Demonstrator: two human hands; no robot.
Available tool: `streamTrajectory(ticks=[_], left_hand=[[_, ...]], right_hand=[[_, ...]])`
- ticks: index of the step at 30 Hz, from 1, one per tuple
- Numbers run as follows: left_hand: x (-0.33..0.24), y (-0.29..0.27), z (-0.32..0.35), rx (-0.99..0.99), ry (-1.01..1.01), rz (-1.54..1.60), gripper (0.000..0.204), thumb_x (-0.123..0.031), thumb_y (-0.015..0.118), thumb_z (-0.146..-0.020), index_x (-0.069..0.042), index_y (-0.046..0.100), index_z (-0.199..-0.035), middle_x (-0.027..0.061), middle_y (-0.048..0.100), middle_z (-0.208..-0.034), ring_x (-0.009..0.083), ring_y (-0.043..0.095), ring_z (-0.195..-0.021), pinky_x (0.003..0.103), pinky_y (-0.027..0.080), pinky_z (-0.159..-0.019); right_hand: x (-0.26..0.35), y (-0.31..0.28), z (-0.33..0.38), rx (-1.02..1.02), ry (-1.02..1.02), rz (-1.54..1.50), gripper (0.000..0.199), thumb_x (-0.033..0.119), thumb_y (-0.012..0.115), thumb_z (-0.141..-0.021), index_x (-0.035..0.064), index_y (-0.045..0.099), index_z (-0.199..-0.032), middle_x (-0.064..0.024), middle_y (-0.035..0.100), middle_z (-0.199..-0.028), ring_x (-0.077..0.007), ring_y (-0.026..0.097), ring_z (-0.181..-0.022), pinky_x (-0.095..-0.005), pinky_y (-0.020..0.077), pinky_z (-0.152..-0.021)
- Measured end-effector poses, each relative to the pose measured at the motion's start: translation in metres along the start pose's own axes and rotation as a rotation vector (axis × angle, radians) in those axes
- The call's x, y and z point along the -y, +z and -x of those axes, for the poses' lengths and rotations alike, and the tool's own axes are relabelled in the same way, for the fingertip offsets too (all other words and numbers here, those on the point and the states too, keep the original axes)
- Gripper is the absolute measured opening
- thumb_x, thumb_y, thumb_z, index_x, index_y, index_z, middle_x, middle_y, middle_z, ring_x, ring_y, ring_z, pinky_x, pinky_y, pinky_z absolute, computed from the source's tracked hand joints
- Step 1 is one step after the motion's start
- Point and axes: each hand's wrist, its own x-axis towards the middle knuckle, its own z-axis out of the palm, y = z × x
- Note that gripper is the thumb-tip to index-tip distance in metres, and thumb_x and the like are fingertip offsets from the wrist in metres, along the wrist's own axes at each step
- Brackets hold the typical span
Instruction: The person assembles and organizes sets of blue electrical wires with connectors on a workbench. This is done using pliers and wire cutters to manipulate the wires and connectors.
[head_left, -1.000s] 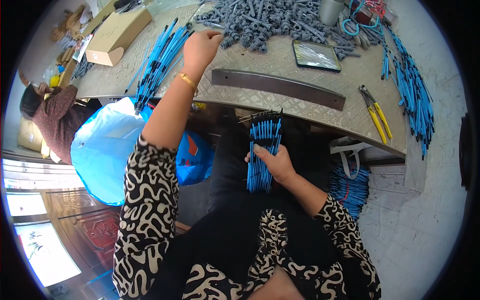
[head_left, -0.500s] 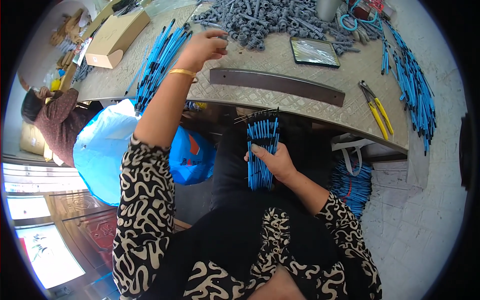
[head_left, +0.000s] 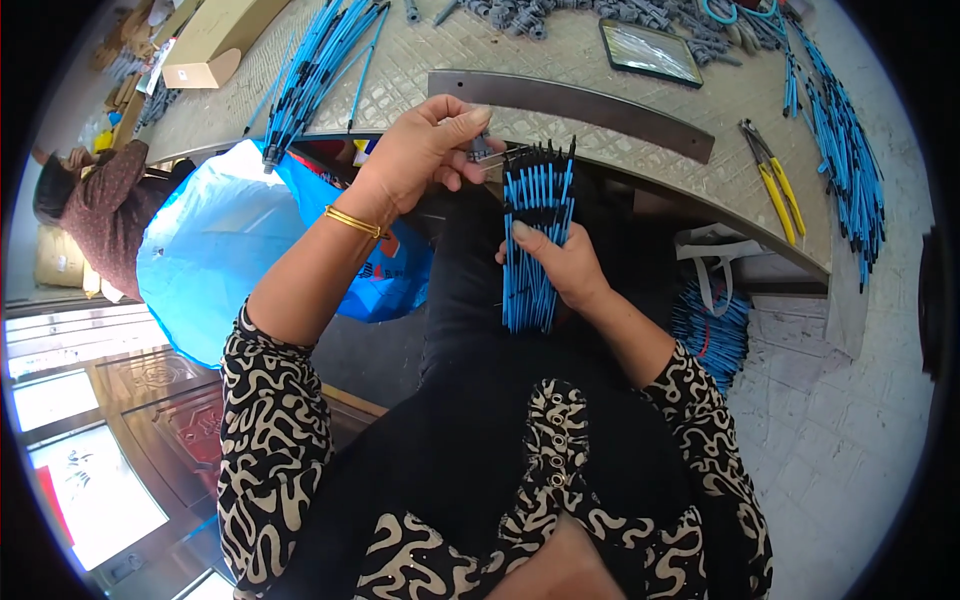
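Note:
My right hand [head_left: 568, 264] is wrapped round an upright bundle of thin blue rods [head_left: 530, 285] with black tips, held above my lap, thumb across the front. My left hand [head_left: 428, 150] pinches a small grey plastic fitting [head_left: 482, 150] just left of the bundle's upper end. Thin stems stick out from the bundle's top toward that fitting; whether they touch it I cannot tell. Across the table's near edge lies a long dark metal strip [head_left: 570, 112], just beyond both hands.
Grey fittings [head_left: 530, 18] are heaped at the back beside a dark-framed flat box [head_left: 650, 50]. Yellow-handled pliers [head_left: 775, 195] and blue rods [head_left: 845, 185] lie right, more rods [head_left: 310, 85] left. A blue bag [head_left: 215, 240] hangs below the edge; another person [head_left: 100, 215] sits far left.
My left hand has come back from over the table toward the bundle's top, with a grey fitting in its fingers. My right hand still grips the bundle. The whole view has shifted slightly.

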Motion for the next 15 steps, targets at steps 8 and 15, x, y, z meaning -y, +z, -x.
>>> streamTrajectory(ticks=[8, 15], left_hand=[[0.0026, 0.0078, 0.0063, 0.028, 0.097, -0.118, 0.021, -0.031, 0.057, -0.087, -0.011, 0.05, -0.088, -0.0025, 0.055, -0.07, 0.0055, 0.051, -0.047, 0.015, 0.033, -0.039], [-0.0023, 0.0075, 0.0073, 0.051, 0.131, -0.233, 0.021, -0.031, 0.057, -0.088, -0.012, 0.05, -0.089, -0.0039, 0.054, -0.071, 0.0047, 0.053, -0.052, 0.016, 0.036, -0.045]], right_hand=[[-0.0004, -0.001, -0.0008, 0.004, 0.025, -0.007, 0.026, 0.027, 0.059, -0.086, 0.0018, 0.058, -0.091, -0.0081, 0.063, -0.078, -0.0157, 0.063, -0.072, -0.0277, 0.0514, -0.065], [0.0009, -0.005, -0.0036, 0.015, 0.06, -0.029, 0.027, 0.028, 0.06, -0.086, 0.0016, 0.058, -0.091, -0.0088, 0.063, -0.078, -0.0169, 0.063, -0.072, -0.0287, 0.0515, -0.066]])
